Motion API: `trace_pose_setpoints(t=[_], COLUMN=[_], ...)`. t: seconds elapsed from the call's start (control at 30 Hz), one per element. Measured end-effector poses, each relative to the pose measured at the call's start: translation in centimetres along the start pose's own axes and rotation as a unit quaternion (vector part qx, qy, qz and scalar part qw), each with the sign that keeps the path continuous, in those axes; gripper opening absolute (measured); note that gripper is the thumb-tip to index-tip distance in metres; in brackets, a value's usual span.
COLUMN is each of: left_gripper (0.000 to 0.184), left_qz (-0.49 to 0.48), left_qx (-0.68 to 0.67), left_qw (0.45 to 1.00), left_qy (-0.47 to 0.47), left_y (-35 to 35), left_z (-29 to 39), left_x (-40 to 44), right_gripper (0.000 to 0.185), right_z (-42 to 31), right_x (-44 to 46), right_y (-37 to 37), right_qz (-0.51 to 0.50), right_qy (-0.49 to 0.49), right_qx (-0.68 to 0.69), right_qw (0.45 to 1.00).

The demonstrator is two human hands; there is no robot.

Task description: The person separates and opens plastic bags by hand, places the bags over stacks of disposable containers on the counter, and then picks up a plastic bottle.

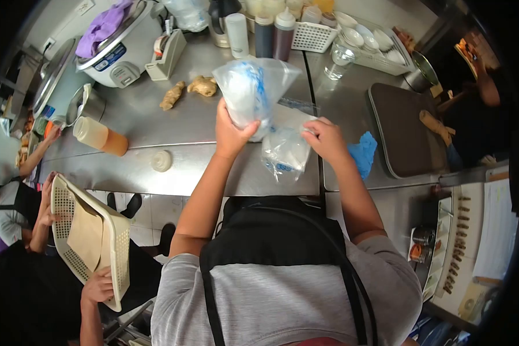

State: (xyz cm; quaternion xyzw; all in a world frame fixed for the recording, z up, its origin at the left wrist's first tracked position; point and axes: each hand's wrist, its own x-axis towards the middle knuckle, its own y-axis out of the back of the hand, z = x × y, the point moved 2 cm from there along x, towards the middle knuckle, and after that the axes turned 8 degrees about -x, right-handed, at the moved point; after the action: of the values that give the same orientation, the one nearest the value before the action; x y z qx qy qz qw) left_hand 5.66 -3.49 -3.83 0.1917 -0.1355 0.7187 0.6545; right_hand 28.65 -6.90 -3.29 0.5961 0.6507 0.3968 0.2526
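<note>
My left hand [234, 132] is wrapped round a clear plastic bag with blue print and white contents [247, 86], held upright above the steel counter. Its upper edge flares out wide. My right hand [326, 138] has its fingers closed at the edge of a smaller, crumpled clear plastic bag [285, 154], which hangs near the counter's front edge and also bears blue print. Behind that bag lies a pale flat sheet or bag, partly covered. A crumpled blue glove or cloth [363, 154] lies just right of my right hand.
Ginger pieces [202, 86], a tipped squeeze bottle of amber liquid [101, 136] and a round pale lid [161, 161] lie to the left. Squeeze bottles [284, 34] line the back. A dark tray [406, 130] is at right. On the left, another person holds a perforated basket [121, 248].
</note>
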Motion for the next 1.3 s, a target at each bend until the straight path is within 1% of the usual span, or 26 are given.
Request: trace_pose_setpoints(t=[0.07, 0.1, 0.17, 0.2, 0.27, 0.3, 0.37, 0.43, 0.47, 0.5, 0.53, 0.57, 0.67, 0.73, 0.77, 0.83, 0.87, 0.93, 1.03, 1.07, 1.17, 1.23, 1.27, 1.3], left_gripper=[0.079, 0.079, 0.079, 0.077, 0.075, 0.074, 0.069, 0.066, 0.064, 0.062, 0.055, 0.052, 0.043, 0.034, 0.033, 0.03, 0.031, 0.033, 0.039, 0.04, 0.044, 0.045, 0.045, 0.046], left_qz=[0.008, 0.014, 0.027, 0.036, 0.054, 0.064, 0.021, -0.017, -0.035, -0.054, -0.067, -0.081, -0.117, -0.134, -0.162, -0.221, -0.25, -0.309, -0.318, -0.321, -0.325, -0.325, -0.323, -0.315], left_qx=[0.017, 0.023, 0.035, 0.012, 0.083, 0.119, 0.131, 0.136, 0.134, 0.132, 0.136, 0.142, 0.157, 0.162, 0.169, 0.177, 0.203, 0.251, 0.322, 0.331, 0.347, 0.342, 0.35, 0.352], left_qw=[1.0, 1.0, 0.999, 0.999, 0.994, 0.989, 0.988, 0.985, 0.984, 0.982, 0.981, 0.979, 0.971, 0.968, 0.962, 0.948, 0.935, 0.905, 0.885, 0.882, 0.875, 0.878, 0.878, 0.879], left_qy=[0.002, 0.005, 0.007, -0.022, -0.047, -0.06, -0.081, -0.101, -0.111, -0.12, -0.119, -0.124, -0.134, -0.133, -0.139, -0.148, -0.149, -0.152, -0.106, -0.104, -0.089, -0.076, -0.049, -0.059], left_y=[-0.4, -0.5, -0.7, -0.7, -0.3, 0.0, -0.2, -0.8, -1.3, -1.7, -2.0, -2.1, -2.1, -1.9, -1.9, -2.1, -2.5, -3.5, -4.6, -4.8, -5.2, -5.3, -5.4, -5.4], left_z=[-0.5, -0.8, -1.3, -2.5, -2.1, -1.7, -1.2, -0.7, -0.4, -0.2, 0.2, 0.2, 0.7, 1.6, 1.6, 1.7, 1.6, 1.1, -0.5, -0.9, -1.3, -1.6, -1.9, -2.0], left_x=[0.2, 0.1, -0.2, -0.9, -3.2, -4.3, -6.1, -7.0, -7.3, -7.5, -7.4, -7.5, -7.8, -7.7, -7.7, -7.9, -8.0, -9.0, -10.0, -10.1, -10.0, -9.8, -9.9, -9.8], right_gripper=[0.035, 0.035, 0.033, 0.033, 0.031, 0.031, 0.03, 0.03, 0.03, 0.031, 0.031, 0.031, 0.031, 0.028, 0.027, 0.024, 0.023, 0.019, 0.016, 0.015, 0.013, 0.012, 0.012, 0.014], right_z=[0.6, 1.4, 3.3, 5.2, 8.7, 8.8, 8.6, 4.4, 1.4, -1.3, -2.9, -4.1, -3.4, -2.8, -2.5, -1.1, -0.4, 0.0, -0.3, -0.5, -0.6, 0.2, 0.9, 0.7], right_x=[-2.1, -3.1, -4.9, -6.1, -8.4, -9.1, -10.3, -9.7, -9.3, -8.8, -8.5, -8.2, -6.1, -5.5, -5.3, -5.2, -5.1, -5.0, -5.5, -5.6, -5.8, -5.7, -5.6, -5.6], right_y=[1.5, 2.1, 3.0, 2.9, 1.8, 1.1, 0.2, -0.5, -0.5, -0.8, -1.5, -2.1, -4.7, -5.4, -5.8, -6.7, -7.0, -6.5, -5.5, -5.2, -5.6, -6.6, -6.7, -6.4], right_qz=[-0.043, 0.009, 0.115, 0.078, 0.002, 0.009, 0.021, 0.101, 0.096, 0.091, 0.092, 0.094, 0.129, 0.142, 0.146, 0.125, 0.118, 0.107, 0.112, 0.118, 0.186, 0.151, 0.137, 0.109], right_qy=[-0.078, -0.089, -0.106, -0.163, -0.272, -0.261, -0.238, -0.089, -0.008, 0.072, 0.106, 0.142, 0.051, 0.04, 0.033, 0.053, 0.061, 0.058, 0.041, 0.036, 0.02, 0.036, 0.038, 0.042], right_qx=[0.02, -0.065, -0.233, -0.291, -0.396, -0.387, -0.374, -0.275, -0.224, -0.171, -0.165, -0.158, -0.194, -0.227, -0.243, -0.252, -0.259, -0.223, -0.183, -0.172, -0.216, -0.211, -0.213, -0.223], right_qw=[0.996, 0.994, 0.96, 0.939, 0.877, 0.884, 0.896, 0.952, 0.97, 0.978, 0.976, 0.973, 0.971, 0.963, 0.958, 0.958, 0.957, 0.967, 0.976, 0.977, 0.958, 0.965, 0.967, 0.968])
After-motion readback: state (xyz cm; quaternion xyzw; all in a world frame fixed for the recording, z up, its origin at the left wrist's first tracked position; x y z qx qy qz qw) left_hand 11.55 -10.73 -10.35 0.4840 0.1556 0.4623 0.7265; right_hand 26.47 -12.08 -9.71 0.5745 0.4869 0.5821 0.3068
